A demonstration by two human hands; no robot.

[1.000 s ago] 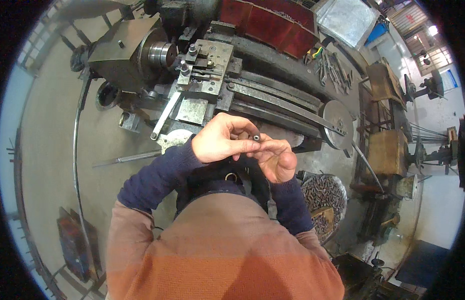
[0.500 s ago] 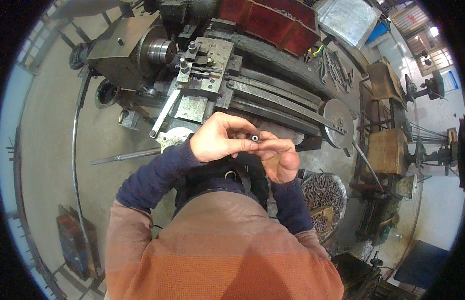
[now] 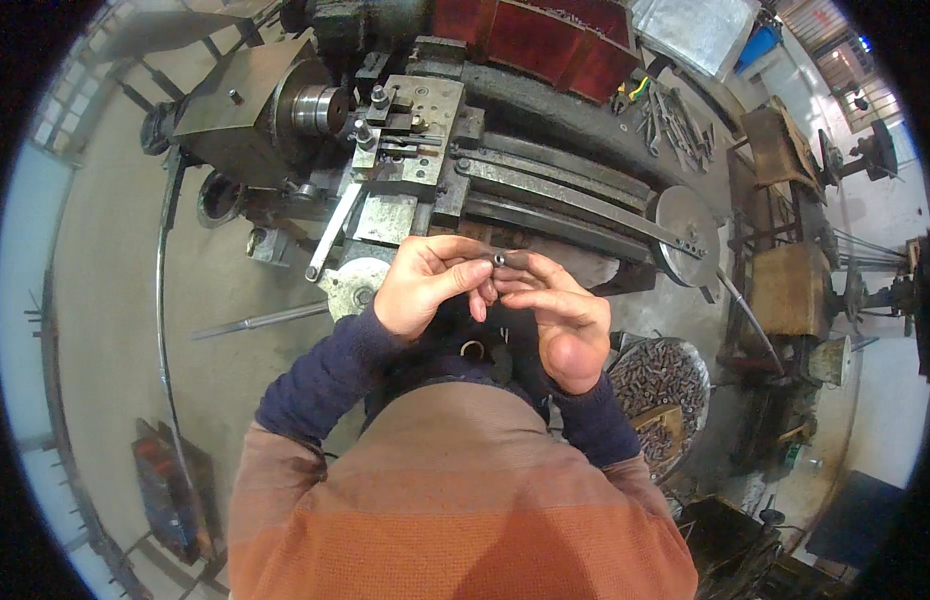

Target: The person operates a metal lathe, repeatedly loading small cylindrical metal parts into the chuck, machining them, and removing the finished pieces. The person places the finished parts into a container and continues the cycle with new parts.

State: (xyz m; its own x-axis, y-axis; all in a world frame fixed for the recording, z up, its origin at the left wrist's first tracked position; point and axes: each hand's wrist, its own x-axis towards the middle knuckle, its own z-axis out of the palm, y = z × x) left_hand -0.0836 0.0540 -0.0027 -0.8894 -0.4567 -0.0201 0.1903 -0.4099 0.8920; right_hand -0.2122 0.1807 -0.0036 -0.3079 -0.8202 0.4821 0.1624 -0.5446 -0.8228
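Close in front of my body, a small dark cylindrical metal part (image 3: 499, 259) with a hole in its end is pinched between the fingers of both hands. My left hand (image 3: 421, 288) grips it from the left with thumb and forefinger. From the right, the fingertips of my right hand (image 3: 570, 325) close on it, the thumb side partly hidden. Just beyond the hands lies the lathe, with its chuck (image 3: 320, 110) and its tool post and slide (image 3: 415, 140).
A basin (image 3: 697, 400) of many small metal pieces, with a wooden scoop-like box (image 3: 657, 440) in it, stands at the right. Wrenches (image 3: 675, 125) lie at the far right of the lathe, near a red metal tray (image 3: 540, 45). A handle bar (image 3: 260, 320) juts out left.
The small part has moved slightly up and left between the fingers. My right hand has turned, and its palm sits lower and farther right. The whole view has shifted a little.
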